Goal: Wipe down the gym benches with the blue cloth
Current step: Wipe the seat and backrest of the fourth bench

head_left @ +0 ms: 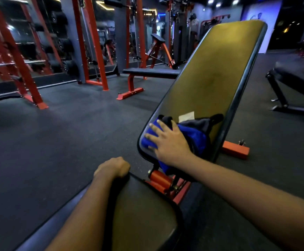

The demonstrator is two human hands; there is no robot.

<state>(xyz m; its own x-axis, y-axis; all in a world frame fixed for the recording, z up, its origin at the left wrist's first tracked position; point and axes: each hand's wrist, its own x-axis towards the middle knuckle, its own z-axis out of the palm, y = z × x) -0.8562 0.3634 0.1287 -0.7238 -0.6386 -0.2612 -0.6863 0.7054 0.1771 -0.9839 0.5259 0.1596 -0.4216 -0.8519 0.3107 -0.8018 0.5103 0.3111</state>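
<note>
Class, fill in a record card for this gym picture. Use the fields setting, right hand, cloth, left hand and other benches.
setting: gym with a dark floor
right hand: flat, fingers spread, pressing on the blue cloth
cloth: bunched on the lower end of the inclined backrest
left hand: curled over the corner of the seat pad
other benches: flat bench on a red frame behind; black bench at the right
</note>
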